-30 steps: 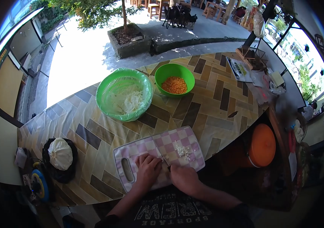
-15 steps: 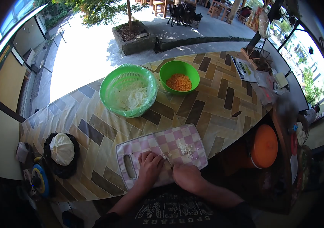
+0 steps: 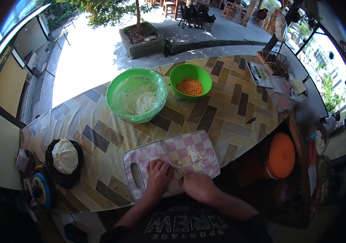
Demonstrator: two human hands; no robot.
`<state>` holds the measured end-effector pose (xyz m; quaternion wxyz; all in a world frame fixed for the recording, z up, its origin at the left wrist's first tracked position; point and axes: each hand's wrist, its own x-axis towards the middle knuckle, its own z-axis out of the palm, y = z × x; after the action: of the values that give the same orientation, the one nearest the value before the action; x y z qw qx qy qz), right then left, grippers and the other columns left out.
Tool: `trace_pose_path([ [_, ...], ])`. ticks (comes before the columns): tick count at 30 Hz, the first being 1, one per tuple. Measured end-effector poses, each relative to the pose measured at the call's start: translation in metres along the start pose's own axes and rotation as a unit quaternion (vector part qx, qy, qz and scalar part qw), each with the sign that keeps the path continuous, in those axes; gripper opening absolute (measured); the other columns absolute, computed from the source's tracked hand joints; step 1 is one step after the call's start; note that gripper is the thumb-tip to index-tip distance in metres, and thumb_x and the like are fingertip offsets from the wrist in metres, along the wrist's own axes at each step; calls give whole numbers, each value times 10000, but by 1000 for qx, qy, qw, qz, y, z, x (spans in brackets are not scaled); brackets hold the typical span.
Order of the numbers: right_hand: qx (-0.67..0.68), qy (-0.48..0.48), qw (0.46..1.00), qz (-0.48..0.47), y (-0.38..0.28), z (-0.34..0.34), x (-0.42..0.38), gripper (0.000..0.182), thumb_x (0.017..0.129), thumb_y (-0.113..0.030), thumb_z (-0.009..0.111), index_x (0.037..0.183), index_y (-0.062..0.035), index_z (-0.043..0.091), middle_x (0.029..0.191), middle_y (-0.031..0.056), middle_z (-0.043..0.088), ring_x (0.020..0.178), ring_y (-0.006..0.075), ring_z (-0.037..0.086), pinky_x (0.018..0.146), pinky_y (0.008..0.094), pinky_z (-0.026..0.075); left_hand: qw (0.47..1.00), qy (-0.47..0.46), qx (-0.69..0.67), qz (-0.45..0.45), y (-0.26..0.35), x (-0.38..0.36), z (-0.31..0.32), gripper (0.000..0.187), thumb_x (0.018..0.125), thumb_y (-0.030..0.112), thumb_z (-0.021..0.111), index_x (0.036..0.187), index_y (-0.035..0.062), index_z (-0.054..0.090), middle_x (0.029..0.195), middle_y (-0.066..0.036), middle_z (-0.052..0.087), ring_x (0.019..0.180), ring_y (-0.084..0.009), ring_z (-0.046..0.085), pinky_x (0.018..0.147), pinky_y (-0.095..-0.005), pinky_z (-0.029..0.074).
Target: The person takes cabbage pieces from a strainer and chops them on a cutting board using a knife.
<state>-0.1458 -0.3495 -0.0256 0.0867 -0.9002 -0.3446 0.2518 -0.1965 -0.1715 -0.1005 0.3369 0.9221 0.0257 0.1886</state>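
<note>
A pink and white checkered cutting board (image 3: pixel 140 152) lies at the table's near edge. My right hand (image 3: pixel 199 187) is closed round the handle of a knife (image 3: pixel 176 167), whose blade slants up and left over the board. Just left of the blade, my left hand (image 3: pixel 159 174) rests with curled fingers; whatever they hold is hidden. Chopped white pieces (image 3: pixel 197 157) form a small pile on the board's right half. Beyond it stand a green basket (image 3: pixel 114 87) lined with plastic, holding white shreds, and a green bowl (image 3: pixel 205 77) with orange bits.
On the left of the table (image 3: pixel 104 172), a white bundle (image 3: pixel 65 157) sits on black plastic. A blue and yellow round object (image 3: pixel 41 189) is at the left edge. Plastic bags (image 3: pixel 280 85) lie far right. An orange bucket (image 3: pixel 281 156) stands below the right edge.
The whole view has shifted slightly. Both hands remain at the board, and the knife blade now shows more clearly, reaching farther up and left between them.
</note>
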Motion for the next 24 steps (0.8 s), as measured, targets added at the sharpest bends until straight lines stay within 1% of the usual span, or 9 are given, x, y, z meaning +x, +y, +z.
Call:
trace_pose_path([
  [2, 12, -15, 1000, -23, -7, -21, -8, 303, 988, -255, 567, 887, 8, 680, 792, 203, 723, 797, 398, 734, 722, 517, 583, 1000, -1, -6, 7, 0, 1, -2, 157, 845, 120, 755, 982, 56, 716, 1002, -90, 661, 1127, -305, 579, 1057, -474, 382],
  [5, -5, 7, 1000, -4, 2, 9, 2, 319, 995, -270, 568, 894, 11, 683, 806, 203, 725, 825, 396, 734, 752, 514, 583, 1000, 3, -11, 15, -3, -3, 0, 161, 845, 119, 751, 988, 53, 715, 1006, -90, 661, 1133, -305, 579, 1051, -470, 387],
  [8, 0, -21, 999, -30, -3, -17, -6, 312, 984, -275, 583, 894, 3, 691, 857, 206, 735, 841, 404, 733, 765, 520, 581, 1000, 7, -5, 19, -3, -2, 0, 170, 841, 119, 749, 994, 55, 716, 1008, -88, 662, 1136, -302, 580, 1050, -473, 385],
  [11, 11, -43, 999, 11, 0, -9, -4, 310, 990, -286, 586, 961, 7, 684, 896, 204, 737, 846, 412, 728, 765, 528, 580, 1000, -1, 8, 10, 1, -2, 0, 178, 833, 124, 753, 996, 61, 718, 1009, -81, 664, 1137, -298, 580, 1057, -477, 375],
  [14, 18, -14, 999, 28, 1, -7, -10, 314, 1002, -299, 588, 1053, 5, 645, 888, 195, 731, 844, 413, 727, 755, 530, 579, 1000, -4, 17, 8, 0, 0, 1, 181, 829, 134, 758, 994, 71, 720, 1007, -69, 666, 1138, -292, 579, 1057, -480, 366],
  [17, 24, 7, 998, 50, -2, -23, -17, 327, 1016, -318, 585, 1118, -8, 598, 857, 189, 719, 837, 400, 728, 737, 514, 583, 999, -3, 33, 10, 0, 0, 3, 175, 831, 146, 761, 989, 81, 721, 1000, -62, 668, 1138, -287, 577, 1047, -482, 360],
  [20, 19, 41, 998, 42, -2, -28, -20, 296, 999, -296, 617, 1075, -13, 567, 852, 187, 727, 827, 376, 741, 712, 506, 592, 999, 0, 49, 16, 3, 2, 8, 168, 836, 156, 761, 982, 86, 720, 995, -60, 668, 1136, -283, 576, 1040, -486, 351],
  [24, 5, 43, 998, 40, -5, -26, -22, 273, 999, -285, 614, 1053, -24, 552, 791, 180, 711, 750, 372, 738, 643, 508, 589, 999, -1, 46, 15, 4, 3, 7, 168, 839, 165, 761, 981, 85, 720, 993, -63, 669, 1135, -283, 576, 1044, -488, 337],
])
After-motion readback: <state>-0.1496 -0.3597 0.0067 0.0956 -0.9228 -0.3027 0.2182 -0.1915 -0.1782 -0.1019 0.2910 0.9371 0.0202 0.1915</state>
